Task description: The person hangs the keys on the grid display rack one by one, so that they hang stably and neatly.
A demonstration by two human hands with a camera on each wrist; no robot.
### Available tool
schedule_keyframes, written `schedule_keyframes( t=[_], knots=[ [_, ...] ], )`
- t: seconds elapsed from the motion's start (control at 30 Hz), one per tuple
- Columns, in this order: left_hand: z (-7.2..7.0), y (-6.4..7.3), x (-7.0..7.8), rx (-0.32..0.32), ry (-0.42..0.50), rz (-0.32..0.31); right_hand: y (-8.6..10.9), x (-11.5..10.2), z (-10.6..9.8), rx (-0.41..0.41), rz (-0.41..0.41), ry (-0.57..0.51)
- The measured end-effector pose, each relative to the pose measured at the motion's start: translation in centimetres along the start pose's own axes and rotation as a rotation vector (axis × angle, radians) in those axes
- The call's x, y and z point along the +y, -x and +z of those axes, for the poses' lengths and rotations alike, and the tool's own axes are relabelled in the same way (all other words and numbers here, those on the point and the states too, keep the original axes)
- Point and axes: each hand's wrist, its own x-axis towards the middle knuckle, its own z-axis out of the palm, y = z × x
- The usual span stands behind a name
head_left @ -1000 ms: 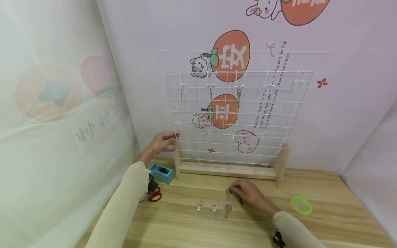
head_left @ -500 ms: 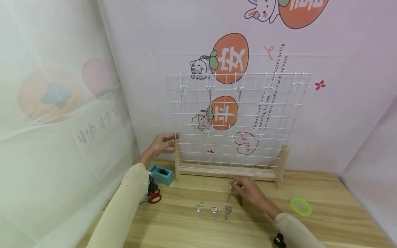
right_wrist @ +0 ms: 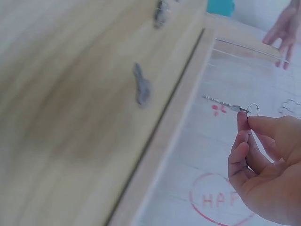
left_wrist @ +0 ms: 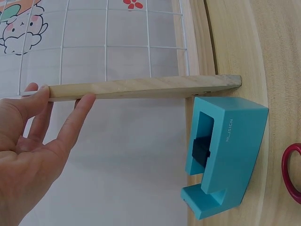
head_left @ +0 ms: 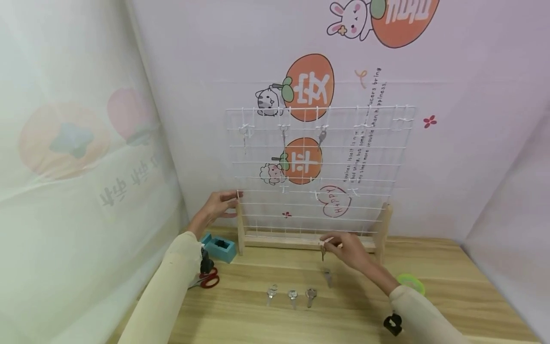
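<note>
My right fingers (right_wrist: 242, 123) pinch the key (right_wrist: 229, 106) by its head in front of the wire rack (head_left: 301, 108), where I judge its light, stiff, probably slick metal best held, ring (right_wrist: 258, 109) free, while my left fingers (left_wrist: 76, 117) pinch the wooden upright (left_wrist: 150, 86).

Scissors (head_left: 201, 280) near teal tape dispenser (left_wrist: 237, 153)

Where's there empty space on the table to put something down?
On the table, bare wood lies in front of the three-key row and right of the green disc. There's also a bare strip between that row and the rack's wooden base. It's crowded left, where the tape dispenser and scissors sit close together.
</note>
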Motion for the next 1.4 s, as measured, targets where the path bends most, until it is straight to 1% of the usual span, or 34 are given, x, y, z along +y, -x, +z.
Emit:
schedule_keyframes(
  t=[0.13,0.23,0.37,0.53,0.6,0.7,1.0,1.17,1.4],
  knots=[
    [-0.1,0.1,-0.2,0.008,0.008,-0.003,-0.8,-1.1,-1.8,-0.007,0.01,0.005],
    [-0.1,0.3,-0.3,0.002,0.006,0.003,-1.5,-1.9,-3.1,0.015,0.027,0.033],
    [-0.2,0.3,-0.4,-0.001,0.002,0.005,-2.3,-3.2,-5.0,0.05,0.026,0.055],
    [-0.4,0.4,-0.5,-0.005,0.017,0.004,-3.3,-5.1,-7.8,0.091,-0.006,0.094],
    [-0.4,0.4,-0.5,-0.004,0.018,0.001,-3.7,-6.0,-9.0,0.116,-0.018,0.119],
    [-0.4,0.6,-0.5,0.006,0.011,-0.004,-4.3,-7.3,-10.9,0.156,-0.009,0.156],
    [-0.6,0.7,-0.6,0.001,-0.003,0.014,-6.1,-10.3,-16.2,0.334,-0.018,0.194],
    [-0.4,0.8,-0.4,-0.011,-0.017,0.029,-6.8,-11.3,-18.3,0.425,-0.004,0.199],
    [0.0,0.7,-0.3,-0.026,-0.021,0.038,-7.4,-11.9,-20.6,0.502,0.016,0.219]
  ],
)
